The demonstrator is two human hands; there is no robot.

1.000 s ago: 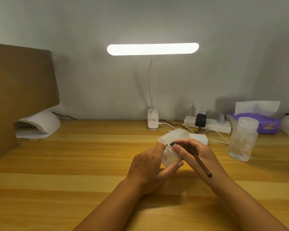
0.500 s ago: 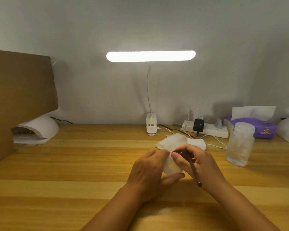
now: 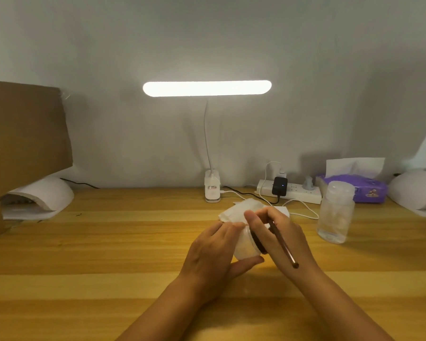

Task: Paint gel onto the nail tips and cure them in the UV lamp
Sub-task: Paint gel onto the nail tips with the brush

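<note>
Left hand [image 3: 213, 253] grips white jar [image 3: 244, 249] before desk lamp [image 3: 207, 88] — right hand [image 3: 280, 233] holds brush [image 3: 284, 244], fingers [image 3: 252, 222] on lid [image 3: 257, 242]. Lamp label [image 3: 212, 187] unreadable.

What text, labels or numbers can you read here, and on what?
None legible.
Lamp base: sticker with red print, too blurred to read.
Purple tissue pack: printed graphic, too blurred to read.
Frosted jar, clear bottle: no print visible.

Home nail desk [image 3: 108, 242], clip lamp [image 3: 207, 88], UV lamp [image 3: 42, 195], pwr strip [image 3: 298, 194]
</note>
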